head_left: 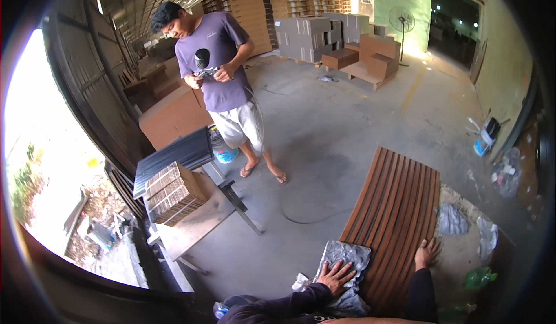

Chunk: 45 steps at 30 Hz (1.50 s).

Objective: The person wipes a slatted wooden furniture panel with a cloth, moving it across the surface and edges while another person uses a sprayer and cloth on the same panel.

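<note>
A long brown slatted wooden panel (394,202) lies in front of me, its slats running away from me. My left hand (337,277) rests flat, fingers spread, on a crumpled grey cloth (353,254) at the panel's near left edge. The cloth partly covers the slats. At the panel's right edge is my right hand (427,255), touching it with fingers stretched forward and slightly apart. The panel's near end is partly hidden by my arms and body.
A co-worker (217,63) stands ahead, holding a spray gun (205,72) with a black cup. Left is a bench (191,234) with strapped stacked pieces (174,190) and a dark slatted panel (174,156). Right are a grey rag (452,219) and green bottle (479,278). A hose (315,221) crosses the floor.
</note>
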{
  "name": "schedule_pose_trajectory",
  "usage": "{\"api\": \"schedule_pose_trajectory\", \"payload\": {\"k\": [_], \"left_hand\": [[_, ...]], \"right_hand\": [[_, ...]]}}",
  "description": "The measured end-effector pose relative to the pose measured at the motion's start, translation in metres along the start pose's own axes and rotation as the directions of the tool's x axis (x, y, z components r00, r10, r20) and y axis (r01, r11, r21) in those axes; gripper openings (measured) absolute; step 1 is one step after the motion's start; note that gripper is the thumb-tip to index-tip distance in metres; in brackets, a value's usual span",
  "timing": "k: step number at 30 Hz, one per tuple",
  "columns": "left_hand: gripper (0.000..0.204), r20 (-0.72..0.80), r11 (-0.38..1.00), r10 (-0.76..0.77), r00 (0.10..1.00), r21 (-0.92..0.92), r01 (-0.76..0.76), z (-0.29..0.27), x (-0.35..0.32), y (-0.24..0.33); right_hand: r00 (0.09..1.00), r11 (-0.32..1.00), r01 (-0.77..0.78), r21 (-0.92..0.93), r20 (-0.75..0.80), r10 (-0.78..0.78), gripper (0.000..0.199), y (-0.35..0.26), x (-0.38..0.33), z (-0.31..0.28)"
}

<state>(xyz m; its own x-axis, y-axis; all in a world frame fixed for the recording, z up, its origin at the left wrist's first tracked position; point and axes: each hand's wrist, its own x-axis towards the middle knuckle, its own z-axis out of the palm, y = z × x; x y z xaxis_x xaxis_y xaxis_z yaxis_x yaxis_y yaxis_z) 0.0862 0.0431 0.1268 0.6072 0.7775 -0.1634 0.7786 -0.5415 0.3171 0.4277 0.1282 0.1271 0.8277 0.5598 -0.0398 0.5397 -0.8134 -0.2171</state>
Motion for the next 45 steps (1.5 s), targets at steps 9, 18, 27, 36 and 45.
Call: {"api": "schedule_pose_trajectory", "payload": {"k": [9, 18, 27, 36, 45], "left_hand": [[0.068, -0.311, 0.99, 0.1, 0.945, 0.126, -0.063, -0.04, 0.223, 0.026], [0.062, -0.272, 0.965, -0.15, 0.95, 0.169, 0.2, -0.061, 0.402, 0.004], [0.075, -0.061, 0.998, 0.049, 0.997, 0.051, -0.046, -0.006, 0.123, 0.022], [0.068, -0.198, 0.969, 0.017, 0.98, 0.244, 0.032, -0.05, 0.384, -0.003], [0.053, -0.277, 0.962, 0.022, 0.961, 0.268, 0.055, -0.042, 0.453, -0.012]], "right_hand": [[0.912, 0.96, 0.269, 0.078, -0.341, -0.228, 0.046, 0.021, 0.026, 0.04], [0.985, 0.971, 0.142, 0.192, -0.124, -0.119, 0.05, 0.024, 0.009, 0.029], [0.977, 0.974, 0.179, 0.137, -0.142, -0.16, 0.053, 0.018, 0.019, 0.029], [0.971, 0.957, 0.233, 0.171, -0.104, -0.217, 0.05, 0.024, 0.01, 0.023], [0.977, 0.974, 0.196, 0.116, -0.11, -0.183, 0.051, 0.019, 0.013, 0.018]]}}
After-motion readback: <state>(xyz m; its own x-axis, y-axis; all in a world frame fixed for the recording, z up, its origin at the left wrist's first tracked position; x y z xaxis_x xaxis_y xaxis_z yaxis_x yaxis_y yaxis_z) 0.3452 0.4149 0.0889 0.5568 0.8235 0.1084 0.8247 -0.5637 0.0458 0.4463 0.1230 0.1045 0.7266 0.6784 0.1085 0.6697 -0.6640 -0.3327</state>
